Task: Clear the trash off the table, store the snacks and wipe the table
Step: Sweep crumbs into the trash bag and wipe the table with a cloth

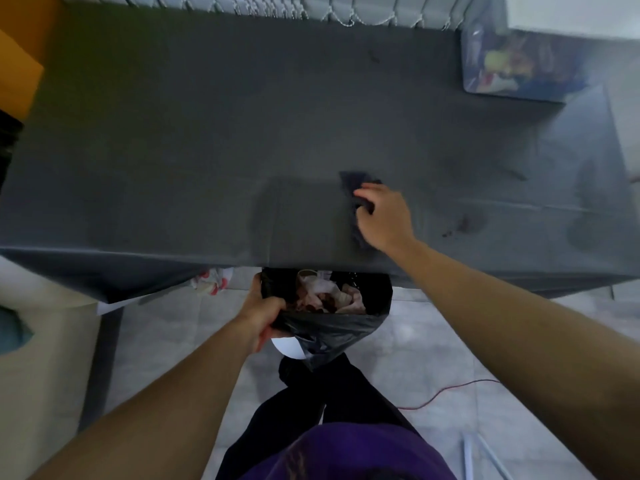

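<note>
Curls right hand [384, 216] fingers round dark cloth [348, 181] on surface [173, 150], clenches left hand [263, 308] on trash bag [332, 332] rim below edge; risks sweeping debris past bag mouth onto floor [433, 341].

There is one counter [173, 150], and on it lie one dark cloth [353, 181] near its front edge, one clear box of snacks [512, 64] at its far right corner and one reddish stain [465, 223] toward its right side. Just below the counter's front edge hangs one black trash bag [332, 330], and on the floor beside the counter lies one red cable [450, 389]. Two grips show: the left grip [263, 313] on the bag, the right grip [384, 216] on the cloth.
</note>
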Demonstrator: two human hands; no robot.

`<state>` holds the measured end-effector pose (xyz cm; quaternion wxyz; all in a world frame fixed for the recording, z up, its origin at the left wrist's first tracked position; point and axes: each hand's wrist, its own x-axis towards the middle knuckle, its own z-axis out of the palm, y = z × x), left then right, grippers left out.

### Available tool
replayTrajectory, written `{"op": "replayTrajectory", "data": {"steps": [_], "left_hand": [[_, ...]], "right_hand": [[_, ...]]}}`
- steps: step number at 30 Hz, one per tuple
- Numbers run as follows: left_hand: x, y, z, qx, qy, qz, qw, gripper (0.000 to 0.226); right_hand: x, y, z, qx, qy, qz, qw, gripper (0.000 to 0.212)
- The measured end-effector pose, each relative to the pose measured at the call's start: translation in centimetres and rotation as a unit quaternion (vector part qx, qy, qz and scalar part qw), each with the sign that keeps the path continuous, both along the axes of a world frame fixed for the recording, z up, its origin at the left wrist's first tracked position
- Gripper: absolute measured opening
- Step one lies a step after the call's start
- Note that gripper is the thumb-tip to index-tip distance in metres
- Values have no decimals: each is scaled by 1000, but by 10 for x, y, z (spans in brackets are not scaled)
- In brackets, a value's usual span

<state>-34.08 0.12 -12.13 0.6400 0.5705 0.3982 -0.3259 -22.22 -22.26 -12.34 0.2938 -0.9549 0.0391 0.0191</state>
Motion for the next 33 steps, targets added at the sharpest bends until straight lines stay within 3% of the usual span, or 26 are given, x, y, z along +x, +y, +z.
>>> {"op": "replayTrajectory", "data": {"steps": [3, 5, 7, 9, 11, 12, 14, 16, 18, 19, 21, 23, 24, 25, 27, 30, 33], "left_hand": [[-1, 5, -1, 4, -8, 21, 1000, 64], [-3, 14, -2, 6, -12, 42, 999, 66], [-4, 25, -2, 8, -11, 59, 998, 66], [-5, 38, -2, 11, -11, 77, 997, 69], [-5, 49, -3, 18, -14, 104, 994, 72], [-5, 54, -2, 25, -14, 114, 993, 72], [-5, 61, -3, 42, -15, 128, 991, 72], [-4, 66, -4, 62, -19, 148, 987, 72], [0, 70, -1, 82, -22, 170, 982, 73], [2, 72, 0, 91, -22, 181, 979, 73], [6, 77, -1, 106, -22, 209, 972, 75], [10, 82, -4, 117, -21, 242, 963, 77], [13, 85, -4, 121, -20, 255, 959, 77], [15, 87, -5, 125, -17, 268, 955, 78], [20, 91, -8, 127, -14, 287, 949, 79], [27, 97, -11, 126, -10, 291, 948, 79], [33, 104, -11, 126, 2, 287, 950, 79]], "right_hand": [[-19, 35, 5, 35, 51, 207, 976, 34], [-22, 49, 11, 57, 83, 294, 950, 32], [-10, 56, 11, 77, -6, 243, 967, 32], [13, 55, 2, 71, -65, 89, 991, 32], [26, 59, -5, 38, -19, -12, 999, 34], [27, 67, -8, 31, 0, 5, 1000, 35], [16, 84, -7, 44, 6, 144, 989, 34], [4, 94, -2, 67, 26, 299, 952, 29], [12, 94, -1, 55, 10, 375, 925, 27], [23, 93, -5, 50, -28, 354, 934, 28], [47, 90, -10, 50, -73, 182, 979, 29], [70, 91, -13, 37, -52, -18, 998, 27], [75, 97, -15, 31, -35, -59, 997, 28], [76, 104, -17, 21, -43, -42, 998, 29], [69, 120, -19, 26, -69, 92, 993, 30], [64, 133, -9, 77, -16, 296, 952, 23], [98, 137, -6, 99, -27, 308, 946, 23]]}}
